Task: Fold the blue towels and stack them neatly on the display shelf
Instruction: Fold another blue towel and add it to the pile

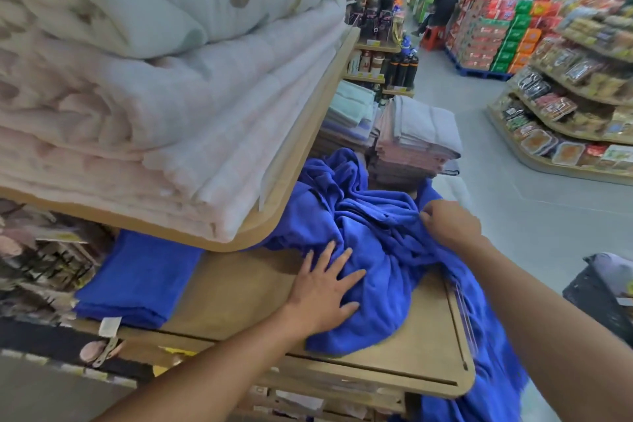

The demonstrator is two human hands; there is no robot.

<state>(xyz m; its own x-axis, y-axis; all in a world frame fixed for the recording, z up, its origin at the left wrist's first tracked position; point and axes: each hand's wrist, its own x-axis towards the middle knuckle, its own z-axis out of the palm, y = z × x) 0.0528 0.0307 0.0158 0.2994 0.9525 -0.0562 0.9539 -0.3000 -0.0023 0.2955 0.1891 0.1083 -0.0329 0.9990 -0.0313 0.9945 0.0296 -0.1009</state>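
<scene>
Left hand [325, 288] presses flat on the crumpled towel [370, 236]; right hand [448, 221] pinches its far-right edge, cloth trailing off the shelf [239, 288] rightward.

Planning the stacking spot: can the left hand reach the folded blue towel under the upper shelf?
Probably yes. The left hand lies on the crumpled towel; only bare shelf board separates it from the folded towel.

The unfolded towel heap [376, 243] is lying on the right part of the display shelf [239, 291], spilling over its right edge, with a folded towel [137, 281] sitting to its left beneath the upper shelf [308, 134]. Quilts [137, 96] are lying stacked on that upper shelf, and towel stacks [411, 147] are standing behind the heap.
</scene>
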